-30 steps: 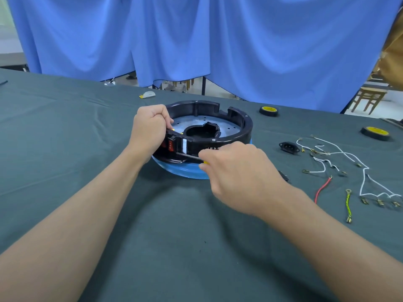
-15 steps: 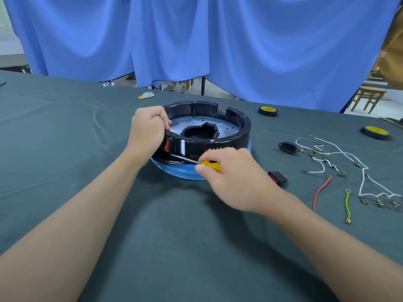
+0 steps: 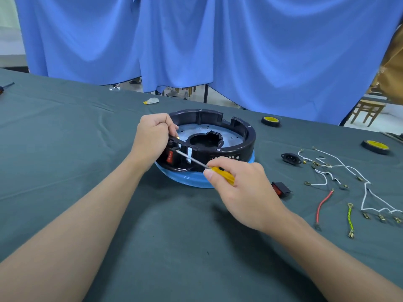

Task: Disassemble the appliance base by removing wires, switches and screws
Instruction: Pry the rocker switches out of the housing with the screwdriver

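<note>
The left hand (image 3: 152, 136) is covering the left rim of the round black plastic appliance base (image 3: 239, 148), and we are not seeing its curled fingertips. The right hand (image 3: 242, 192) is hiding part of the yellow-handled screwdriver (image 3: 219, 171). We are finding the white print (image 3: 224, 157) on the base too small to read.

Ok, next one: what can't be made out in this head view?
Head view only:
Screwdriver tip: too small to tell whether it sits in a slot beside the red switch on the base.
Left hand: its own back hides what the curled fingers grip.
Print on the base's wall: too small to read.
Dark tool at the left edge: cut off by the frame.
</note>
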Demonstrator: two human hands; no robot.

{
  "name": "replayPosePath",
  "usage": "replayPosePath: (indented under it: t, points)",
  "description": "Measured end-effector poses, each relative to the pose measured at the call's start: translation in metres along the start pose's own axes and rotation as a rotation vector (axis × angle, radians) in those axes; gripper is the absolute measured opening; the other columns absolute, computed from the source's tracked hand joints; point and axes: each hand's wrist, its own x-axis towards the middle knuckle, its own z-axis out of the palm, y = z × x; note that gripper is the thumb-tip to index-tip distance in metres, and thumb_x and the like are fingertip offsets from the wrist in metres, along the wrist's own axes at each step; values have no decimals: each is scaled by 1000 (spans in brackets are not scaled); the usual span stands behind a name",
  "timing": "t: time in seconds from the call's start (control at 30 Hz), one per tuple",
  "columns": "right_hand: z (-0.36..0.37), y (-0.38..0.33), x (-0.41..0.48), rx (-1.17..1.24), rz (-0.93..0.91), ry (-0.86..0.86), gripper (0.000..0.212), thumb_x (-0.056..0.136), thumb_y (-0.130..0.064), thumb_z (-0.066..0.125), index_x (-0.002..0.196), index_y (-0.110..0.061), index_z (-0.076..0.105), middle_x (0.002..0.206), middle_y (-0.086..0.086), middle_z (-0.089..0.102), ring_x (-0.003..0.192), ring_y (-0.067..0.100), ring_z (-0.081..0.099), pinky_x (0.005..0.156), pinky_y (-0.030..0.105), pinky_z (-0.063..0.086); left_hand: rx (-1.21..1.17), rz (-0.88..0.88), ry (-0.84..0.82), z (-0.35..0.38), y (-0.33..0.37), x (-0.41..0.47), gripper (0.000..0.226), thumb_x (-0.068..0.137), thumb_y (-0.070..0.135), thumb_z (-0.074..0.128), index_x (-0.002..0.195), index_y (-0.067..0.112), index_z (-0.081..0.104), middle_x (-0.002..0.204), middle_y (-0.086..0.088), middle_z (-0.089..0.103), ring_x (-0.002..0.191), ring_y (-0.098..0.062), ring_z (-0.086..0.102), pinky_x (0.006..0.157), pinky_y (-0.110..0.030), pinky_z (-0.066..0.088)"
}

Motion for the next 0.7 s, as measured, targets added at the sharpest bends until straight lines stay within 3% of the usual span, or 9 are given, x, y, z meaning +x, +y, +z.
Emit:
replayPosePath:
  t: [0.17,0.23,0.47,0.6,0.7]
  points:
    - [6,-7,3,-26,-20,90,13,95,-32,55,93,-23,64,52,-10,47,54,13,46,54,19,34,9,39,6,0,-4,1,53,68,-10,32,41,28,58,52,10,63,75,4,65,73,-23,46]
    - [8,-10,6,-80,-18,77,16,96,-32,54,94,-20,65,55,-6,51,55,17,45,57,28,38,11,41,6,-1,-4,1,53,69,-10,32,42,27,59,54,10,64,77,3,66,75,-23,46]
    - [-2,-19,1,-217,-138,-207,23,96,-38,48,86,-20,59,64,-4,51,67,17,47,63,37,45,-64,31,-6,-5,-5,4,51,70,-13,34,42,23,58,63,5,71,86,-8,69,90,-32,50]
    - [-9,-19,-2,-163,-126,-316,16,97,-39,51,93,-28,61,56,-12,47,60,8,45,56,27,33,-117,28,2,-6,-5,4,51,75,-13,37,49,22,63,88,7,75,104,-5,65,103,-33,44]
    - [-11,-18,-4,-61,-97,-309,13,99,-39,45,92,-31,52,58,-16,49,59,6,45,55,25,29,-124,-12,-11,-4,-7,3,48,81,-12,37,68,20,70,114,5,68,121,-2,54,107,-25,37]
